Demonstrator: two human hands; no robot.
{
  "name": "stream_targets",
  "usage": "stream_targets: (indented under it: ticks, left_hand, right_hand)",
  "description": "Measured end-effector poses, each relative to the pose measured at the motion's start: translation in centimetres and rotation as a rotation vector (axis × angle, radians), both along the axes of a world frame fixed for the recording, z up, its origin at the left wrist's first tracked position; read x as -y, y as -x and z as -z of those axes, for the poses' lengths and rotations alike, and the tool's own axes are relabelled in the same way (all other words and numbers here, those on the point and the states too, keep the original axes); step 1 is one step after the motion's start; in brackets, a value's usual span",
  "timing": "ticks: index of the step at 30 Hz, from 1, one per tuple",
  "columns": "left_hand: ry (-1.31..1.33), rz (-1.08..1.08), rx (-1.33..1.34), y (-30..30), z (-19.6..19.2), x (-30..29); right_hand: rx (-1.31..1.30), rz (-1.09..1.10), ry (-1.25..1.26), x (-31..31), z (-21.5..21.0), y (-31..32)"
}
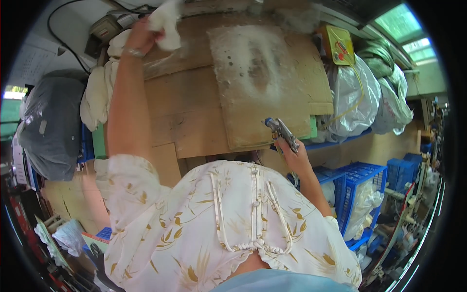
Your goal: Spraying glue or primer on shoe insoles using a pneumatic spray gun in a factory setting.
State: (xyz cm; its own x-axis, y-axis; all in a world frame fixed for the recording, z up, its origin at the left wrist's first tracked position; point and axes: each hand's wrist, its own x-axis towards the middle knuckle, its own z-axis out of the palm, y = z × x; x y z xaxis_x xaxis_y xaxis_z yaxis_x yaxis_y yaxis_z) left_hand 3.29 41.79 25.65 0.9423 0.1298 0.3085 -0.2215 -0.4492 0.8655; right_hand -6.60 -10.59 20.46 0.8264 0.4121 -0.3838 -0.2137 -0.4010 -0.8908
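Observation:
My left hand (142, 38) is raised at the far left of the bench, its fingers closed on a white soft cloth-like piece (167, 24). The piece is slightly blurred, so its exact kind is unclear. More white soft pieces (98, 95) are heaped beside my left forearm. Near the front edge of the cardboard, my right hand (295, 156) is wrapped round a silver spray gun (284, 132) with a blue part at its tip. The gun points up and to the left, over a cardboard sheet (243, 121) with white residue and dark spots on it.
Larger brown cardboard (182, 97) covers the bench. At the right are a yellow container (339, 46) with a thin hose and silvery plastic bags (355, 87). Blue crates (362, 177) stand lower right. A dark grey covered bulk (51, 126) is at the left.

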Motion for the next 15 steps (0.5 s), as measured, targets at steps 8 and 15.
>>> stream_targets:
  ticks: [8,15]
  left_hand:
    - [0.377,-0.077,-0.275,-13.3,1.2,11.2]
    - [0.1,-0.3,-0.156,-18.8,-1.5,21.1]
  right_hand:
    - [0.041,0.208,-0.045,8.2,0.7,-1.7]
    - [0.039,0.222,-0.079,13.5,0.2,-3.6]
